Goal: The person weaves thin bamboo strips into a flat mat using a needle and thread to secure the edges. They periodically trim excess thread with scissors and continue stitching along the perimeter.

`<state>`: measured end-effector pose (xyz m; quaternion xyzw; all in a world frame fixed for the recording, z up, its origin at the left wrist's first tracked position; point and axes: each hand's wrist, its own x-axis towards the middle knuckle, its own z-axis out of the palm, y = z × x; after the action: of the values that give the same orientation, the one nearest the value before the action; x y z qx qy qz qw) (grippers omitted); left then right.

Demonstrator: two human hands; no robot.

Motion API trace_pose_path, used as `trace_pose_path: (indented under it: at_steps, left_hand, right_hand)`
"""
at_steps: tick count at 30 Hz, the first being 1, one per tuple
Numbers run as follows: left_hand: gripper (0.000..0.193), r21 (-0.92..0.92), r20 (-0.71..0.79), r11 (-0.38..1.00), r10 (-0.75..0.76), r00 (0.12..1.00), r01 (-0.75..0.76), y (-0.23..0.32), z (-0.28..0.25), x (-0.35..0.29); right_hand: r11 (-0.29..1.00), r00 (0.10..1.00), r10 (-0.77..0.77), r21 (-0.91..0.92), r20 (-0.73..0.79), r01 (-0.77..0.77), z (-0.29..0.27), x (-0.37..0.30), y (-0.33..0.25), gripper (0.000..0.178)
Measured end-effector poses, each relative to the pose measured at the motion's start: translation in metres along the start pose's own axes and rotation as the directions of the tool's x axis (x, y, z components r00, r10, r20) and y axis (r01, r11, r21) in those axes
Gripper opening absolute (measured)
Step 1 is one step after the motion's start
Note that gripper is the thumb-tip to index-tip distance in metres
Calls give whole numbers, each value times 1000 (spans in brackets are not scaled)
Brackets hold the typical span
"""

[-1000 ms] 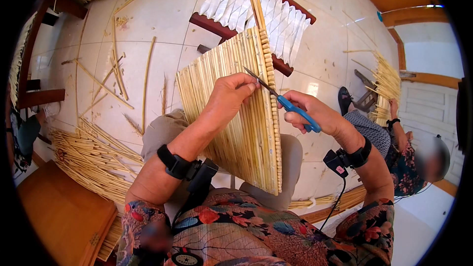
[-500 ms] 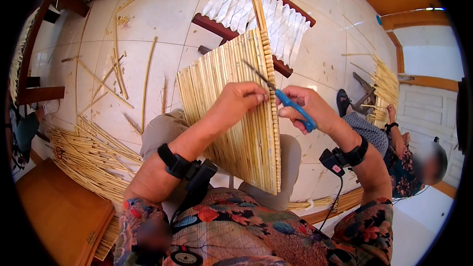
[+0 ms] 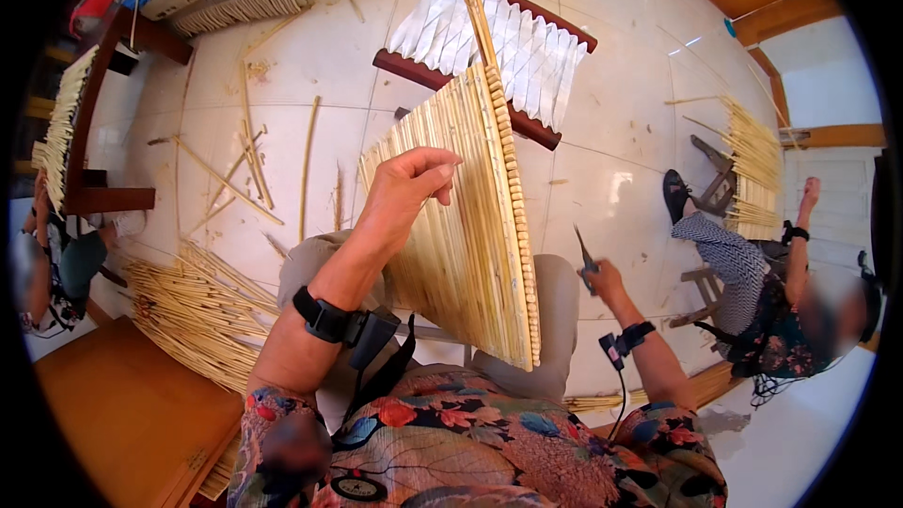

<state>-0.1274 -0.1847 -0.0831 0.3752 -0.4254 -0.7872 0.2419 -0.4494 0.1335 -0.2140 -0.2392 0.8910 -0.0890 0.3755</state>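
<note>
Across my knees rests a panel of straw-coloured stalks [image 3: 470, 245] bound side by side, its right edge finished with a row of rounded, knotted stalk ends. Over the panel's upper left part is my left hand [image 3: 404, 190], thumb and fingers drawn together in a pinch; whatever lies between them is hidden or too small to name. My right hand [image 3: 605, 280], out to the right beside my knee, grips a pair of scissors [image 3: 585, 252] with dark blades pointing up and away from the panel. A bundle of long stalks [image 3: 475, 9] sticks out from the panel's far corner.
Ahead stands a low dark-red wooden frame [image 3: 414, 70] with white woven strips [image 3: 499, 33]. Loose stalks [image 3: 226, 179] litter the tiled floor; a larger pile [image 3: 193, 310] lies at left by a brown wooden board [image 3: 122, 404]. Co-workers sit at the right [image 3: 752, 292] and far left [image 3: 80, 263].
My right hand has carried the scissors away from the panel's bound edge, down and right. My left hand has shifted up and left from that edge. The co-worker at right has raised a hand.
</note>
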Motion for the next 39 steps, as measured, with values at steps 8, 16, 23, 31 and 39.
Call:
trace_pose_path:
  at_steps: [8, 16, 23, 31, 39]
  left_hand:
    - [9, 175, 7, 983, -54, 999, 52, 2, -10, -27]
    - [19, 378, 14, 915, -157, 987, 140, 12, 13, -83]
    - [13, 331, -47, 927, -170, 984, 176, 13, 20, -134]
    - [12, 317, 93, 947, -87, 992, 53, -1, 28, -173]
    - [33, 165, 361, 984, 9, 932, -73, -2, 37, -202]
  right_hand:
    - [994, 976, 94, -35, -195, -103, 106, -10, 126, 51]
    - [978, 973, 206, 27, -105, -205, 165, -3, 145, 57]
    - [993, 985, 117, -29, 130, -114, 186, 5, 163, 54]
    - [765, 962, -264, 591, -74, 255, 32, -11, 21, 20]
    - [623, 698, -711, 538, 85, 568, -61, -242, -199, 19]
